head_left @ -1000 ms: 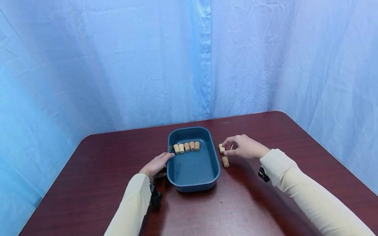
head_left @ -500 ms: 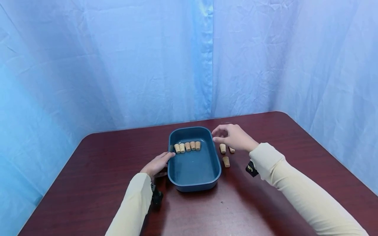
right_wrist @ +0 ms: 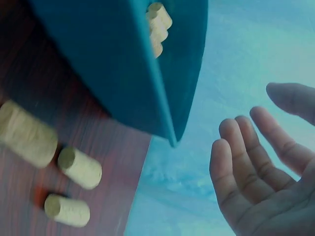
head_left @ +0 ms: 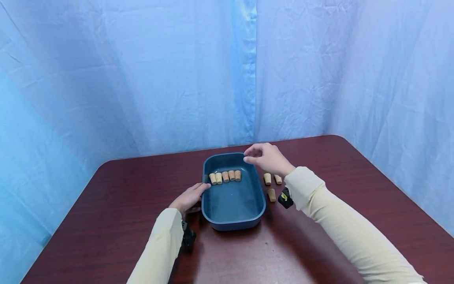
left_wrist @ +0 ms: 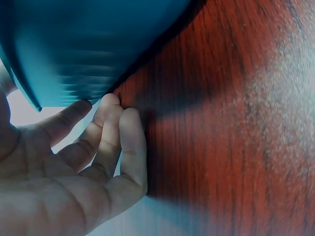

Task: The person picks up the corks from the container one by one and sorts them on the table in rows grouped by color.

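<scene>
In the head view, my left hand [head_left: 190, 198] holds the left side of a deep blue plastic basin [head_left: 234, 225]. Its palm shows in the left wrist view, with fingers [left_wrist: 132, 142] against the basin's outer wall and the thumb mostly hidden beyond the rim. My right hand [head_left: 268, 159] hovers at the basin's far right corner. Nothing lies between its loosely bent fingers [right_wrist: 238, 157]. Inside the basin, several tapered cork stoppers [head_left: 225, 176] form a row. On the table to its right lie three more: a pale cork [head_left: 267, 178], a cork farther right [head_left: 278, 179] and a darker, nearer cork [head_left: 271, 195].
A dark red wood-grain table [head_left: 117, 209] carries everything. Pale blue curtains [head_left: 170, 79] hang along its back and sides. Black wrist cameras [head_left: 285, 198] sit below the cream sleeves.
My right hand has risen from beside the loose corks and moved left and away to the basin's far corner, uncovering the corks. The left hand and the row of corks stay put.
</scene>
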Motion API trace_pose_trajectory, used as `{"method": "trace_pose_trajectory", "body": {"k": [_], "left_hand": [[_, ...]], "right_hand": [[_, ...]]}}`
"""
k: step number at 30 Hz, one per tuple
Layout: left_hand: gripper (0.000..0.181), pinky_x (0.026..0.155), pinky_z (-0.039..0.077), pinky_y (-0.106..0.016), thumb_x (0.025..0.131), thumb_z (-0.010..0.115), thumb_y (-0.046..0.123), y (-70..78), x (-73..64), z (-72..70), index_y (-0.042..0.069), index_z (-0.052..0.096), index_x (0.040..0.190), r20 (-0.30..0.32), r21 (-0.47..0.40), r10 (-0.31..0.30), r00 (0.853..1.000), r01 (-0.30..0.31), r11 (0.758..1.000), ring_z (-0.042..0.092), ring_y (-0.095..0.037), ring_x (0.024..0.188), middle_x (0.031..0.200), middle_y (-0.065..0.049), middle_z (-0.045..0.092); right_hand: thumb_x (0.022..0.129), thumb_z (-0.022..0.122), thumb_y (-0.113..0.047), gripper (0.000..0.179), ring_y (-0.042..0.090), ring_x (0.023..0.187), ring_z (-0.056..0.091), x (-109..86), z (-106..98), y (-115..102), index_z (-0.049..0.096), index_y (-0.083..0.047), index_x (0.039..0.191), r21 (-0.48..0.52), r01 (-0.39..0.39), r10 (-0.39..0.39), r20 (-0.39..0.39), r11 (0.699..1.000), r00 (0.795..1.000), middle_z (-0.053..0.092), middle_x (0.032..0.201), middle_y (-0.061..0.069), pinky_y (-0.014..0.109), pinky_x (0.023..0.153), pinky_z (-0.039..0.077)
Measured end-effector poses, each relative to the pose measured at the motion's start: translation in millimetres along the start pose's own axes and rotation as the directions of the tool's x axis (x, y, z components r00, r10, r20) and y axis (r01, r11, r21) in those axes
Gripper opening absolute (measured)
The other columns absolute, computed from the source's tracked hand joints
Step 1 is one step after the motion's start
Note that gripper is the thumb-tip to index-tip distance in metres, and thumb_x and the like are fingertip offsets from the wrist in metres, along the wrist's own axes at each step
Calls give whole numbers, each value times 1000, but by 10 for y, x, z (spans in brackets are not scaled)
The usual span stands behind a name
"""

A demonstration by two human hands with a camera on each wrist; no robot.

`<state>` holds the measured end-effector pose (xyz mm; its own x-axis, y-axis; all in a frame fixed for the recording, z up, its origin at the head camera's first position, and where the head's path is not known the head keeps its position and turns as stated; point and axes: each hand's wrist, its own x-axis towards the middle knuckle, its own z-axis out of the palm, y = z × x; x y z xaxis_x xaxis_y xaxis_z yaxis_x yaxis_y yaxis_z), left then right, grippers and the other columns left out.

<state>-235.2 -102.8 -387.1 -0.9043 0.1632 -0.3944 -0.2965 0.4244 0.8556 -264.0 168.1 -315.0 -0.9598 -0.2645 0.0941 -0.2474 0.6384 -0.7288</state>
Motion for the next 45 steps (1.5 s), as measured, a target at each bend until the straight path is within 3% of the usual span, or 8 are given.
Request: {"method": "trace_pose_trajectory", "body": {"k": [7,14,21,27,35,45], "left_hand": [[62,104,46,-55,108,43,40,-8,1,-7,5,34,157,-10,1,-3,1000,3,1000,53,-38,126,145,-23,50],[62,105,46,-55,107,43,41,19,-46,-3,5,34,157,-20,1,-4,1000,4,1000,52,-39,125,146,-23,48],[61,104,46,-55,108,43,41,21,-46,-1,5,35,157,-22,-1,2,1000,-2,1000,52,-38,125,146,-23,49],[61,104,46,-55,108,43,40,23,-48,13,5,35,157,-21,1,7,1000,-6,1000,52,-39,125,146,-23,49],[62,104,46,-56,108,43,40,21,-40,19,4,34,157,-13,3,10,1000,-10,1000,52,-40,127,148,-24,47],[62,103,47,-56,107,43,40,-7,-21,18,3,35,157,-18,2,17,1000,-17,1000,53,-39,125,147,-24,48]], "right_hand": [[102,64,-25,32,36,111,62,92,137,-107,68,-4,124,78,-110,112,-28,991,993,65,122,17,47,91,54],[101,64,-23,32,39,112,62,181,268,-193,67,-2,125,183,-213,221,-25,960,975,65,120,19,50,95,53],[101,64,-22,30,33,100,62,280,388,-213,67,-2,124,199,-287,297,-24,937,954,65,119,21,51,94,52],[101,65,-19,30,36,109,61,324,456,-169,66,-1,124,134,-325,327,7,936,945,63,123,19,50,96,51],[99,67,-17,36,35,117,59,377,514,-149,64,2,129,-75,-269,273,42,960,961,61,131,20,49,98,51],[95,72,-14,39,33,113,61,502,601,-111,65,3,129,-212,-282,304,78,936,949,63,128,19,47,97,53]]}}
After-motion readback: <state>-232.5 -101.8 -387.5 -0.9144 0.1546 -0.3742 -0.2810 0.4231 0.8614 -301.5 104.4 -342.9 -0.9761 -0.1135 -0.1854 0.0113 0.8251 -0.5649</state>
